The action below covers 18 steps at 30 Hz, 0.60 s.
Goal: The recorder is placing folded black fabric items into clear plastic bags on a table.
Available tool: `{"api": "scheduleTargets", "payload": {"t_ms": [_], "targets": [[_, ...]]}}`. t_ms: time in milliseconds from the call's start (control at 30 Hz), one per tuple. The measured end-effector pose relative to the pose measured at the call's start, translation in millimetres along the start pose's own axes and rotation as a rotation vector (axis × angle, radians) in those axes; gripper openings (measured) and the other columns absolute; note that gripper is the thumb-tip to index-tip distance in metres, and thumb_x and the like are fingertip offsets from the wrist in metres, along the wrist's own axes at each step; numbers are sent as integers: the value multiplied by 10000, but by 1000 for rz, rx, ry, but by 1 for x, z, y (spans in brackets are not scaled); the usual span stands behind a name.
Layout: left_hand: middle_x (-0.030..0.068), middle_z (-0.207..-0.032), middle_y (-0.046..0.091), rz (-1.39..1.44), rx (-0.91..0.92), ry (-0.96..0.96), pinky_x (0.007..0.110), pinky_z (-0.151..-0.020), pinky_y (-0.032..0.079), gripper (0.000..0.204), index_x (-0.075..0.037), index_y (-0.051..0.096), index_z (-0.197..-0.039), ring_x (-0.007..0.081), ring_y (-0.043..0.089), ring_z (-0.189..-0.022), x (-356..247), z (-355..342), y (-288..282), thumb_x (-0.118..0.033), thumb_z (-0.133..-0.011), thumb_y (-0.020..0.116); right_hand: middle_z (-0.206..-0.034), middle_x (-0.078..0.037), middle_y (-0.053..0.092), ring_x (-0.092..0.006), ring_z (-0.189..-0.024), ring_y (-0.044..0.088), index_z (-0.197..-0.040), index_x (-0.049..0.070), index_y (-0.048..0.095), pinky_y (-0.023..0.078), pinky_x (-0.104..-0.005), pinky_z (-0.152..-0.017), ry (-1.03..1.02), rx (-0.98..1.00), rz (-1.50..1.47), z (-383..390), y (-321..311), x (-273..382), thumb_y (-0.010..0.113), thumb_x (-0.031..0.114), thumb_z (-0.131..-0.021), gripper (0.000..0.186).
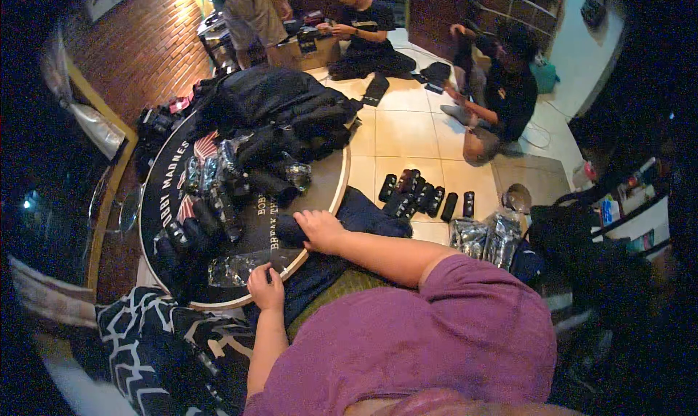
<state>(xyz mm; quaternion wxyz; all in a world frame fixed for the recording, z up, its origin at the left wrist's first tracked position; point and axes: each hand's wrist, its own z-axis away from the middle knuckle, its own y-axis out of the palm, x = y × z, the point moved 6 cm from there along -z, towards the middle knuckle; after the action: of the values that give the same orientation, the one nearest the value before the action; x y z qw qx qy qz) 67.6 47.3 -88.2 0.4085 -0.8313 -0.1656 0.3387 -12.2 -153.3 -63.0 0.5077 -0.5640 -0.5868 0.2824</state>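
A clear plastic bag (231, 270) lies near the front rim of the round black table (243, 289). My left hand (266, 286) is at its right part, thumb and fingertips pinched together on the film. Farther right, my right hand (320, 230) is closed over the end of a dark rolled cloth bundle (288, 234) that rests on the tabletop. The bundle's exact kind is hard to make out in the dim light. Left of my hands lie several black rolled bundles (207, 220), and behind them some shiny wrapped packs (211, 170).
A big heap of black cloth (280, 103) covers the table's far side. Rolled black bundles (418, 196) and plastic-wrapped packs (486, 238) sit on the tiled floor at right. Two people sit on the floor beyond; another stands behind the table. A patterned cloth (145, 336) lies at front left.
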Motion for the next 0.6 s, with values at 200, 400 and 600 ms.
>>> {"api": "scheduleTargets", "payload": {"t_ms": [200,400,600], "targets": [[104,-841,629,93,-145,15,399,-750,467,81,-60,644,-831,308,593,-810,-10,-1,-16,-122,-786,618,-1260,-162,502,-341,-1102,509,-1313,73,452,374,-502,-951,-70,-38,143,-8,11,2,543,158,-808,521],[86,-834,622,195,-203,-57,369,-736,464,77,-65,629,-816,273,594,-797,-16,2,-31,-102,-759,664,-1256,-201,500,-369,-1116,506,-1298,47,431,408,-431,-957,-129,3,-308,1,-16,40,649,415,-782,670],[101,-820,564,234,-250,11,362,-699,450,157,-47,547,-818,269,556,-753,-37,5,-41,-87,-755,686,-1131,-213,585,-327,-996,597,-1308,-36,381,474,-395,-846,240,186,-785,13,12,62,654,435,-803,743]]}}
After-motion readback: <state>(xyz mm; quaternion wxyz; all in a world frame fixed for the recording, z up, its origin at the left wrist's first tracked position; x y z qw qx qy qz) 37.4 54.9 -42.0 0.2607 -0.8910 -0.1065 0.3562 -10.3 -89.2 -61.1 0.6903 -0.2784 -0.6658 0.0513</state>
